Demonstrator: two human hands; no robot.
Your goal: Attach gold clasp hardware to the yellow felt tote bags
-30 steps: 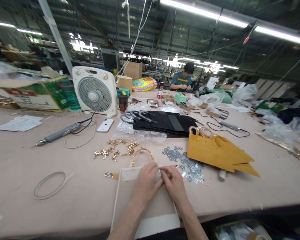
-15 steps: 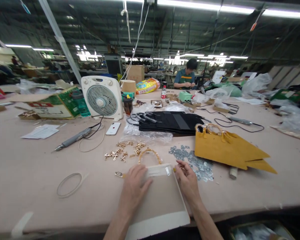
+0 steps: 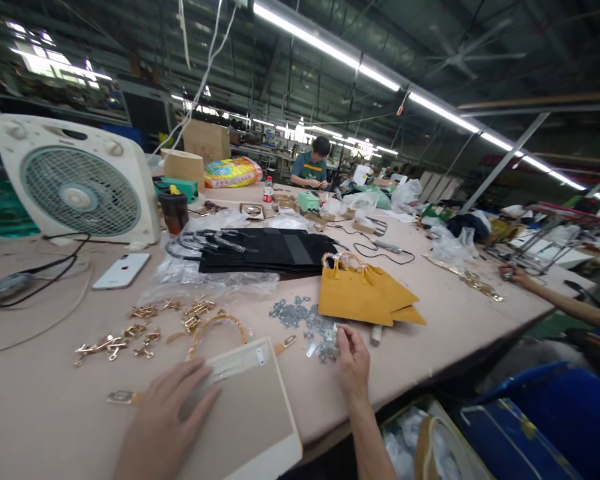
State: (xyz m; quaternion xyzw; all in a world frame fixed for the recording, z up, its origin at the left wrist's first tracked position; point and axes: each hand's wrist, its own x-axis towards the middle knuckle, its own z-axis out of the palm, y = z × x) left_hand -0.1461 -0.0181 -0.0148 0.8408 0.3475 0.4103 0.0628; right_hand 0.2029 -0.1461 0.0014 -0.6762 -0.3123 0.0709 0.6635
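A flat beige and white bag panel (image 3: 250,410) lies at the table's near edge, with a gold chain handle (image 3: 215,327) curving from its top. My left hand (image 3: 167,417) rests flat on the panel, fingers stretched out. My right hand (image 3: 353,360) is to the right of it, at the near edge of a pile of small silver metal plates (image 3: 305,323), with its fingertips pinched on one small silver plate. Gold metal fittings (image 3: 145,327) lie scattered left of the handle.
A stack of yellow bags (image 3: 367,297) and black bags (image 3: 265,250) in plastic lie behind the pile. A white fan (image 3: 77,180), a phone (image 3: 121,270) and cables stand at the left. A person (image 3: 310,163) sits at the far end; another person's arm (image 3: 555,297) reaches in at the right.
The view has swung right. My right hand left the panel's top edge and moved right to the silver plates, pinching one. My left hand stayed flat on the panel.
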